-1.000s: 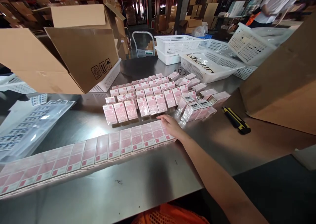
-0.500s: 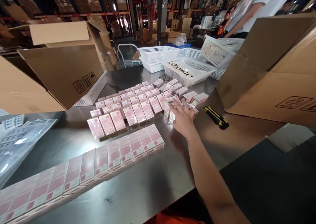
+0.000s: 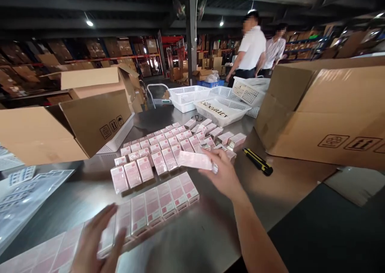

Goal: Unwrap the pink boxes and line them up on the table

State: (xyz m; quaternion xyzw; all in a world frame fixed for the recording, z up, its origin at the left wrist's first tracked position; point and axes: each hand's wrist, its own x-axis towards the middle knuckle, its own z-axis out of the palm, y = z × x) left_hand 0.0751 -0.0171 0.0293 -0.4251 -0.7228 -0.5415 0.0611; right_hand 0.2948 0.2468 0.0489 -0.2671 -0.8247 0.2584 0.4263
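The right hand (image 3: 224, 174) is clamped on a small pink-and-white cellophane-wrapped carton (image 3: 194, 160), lifted clear of the steel counter (image 3: 195, 233), its long axis running left to right, jutting left from the fingers. Directly below and nearer the counter's front edge lies the long row of matching pink cartons (image 3: 156, 203). The left hand (image 3: 98, 243), fingers spread and holding nothing, rests on that row's left stretch.
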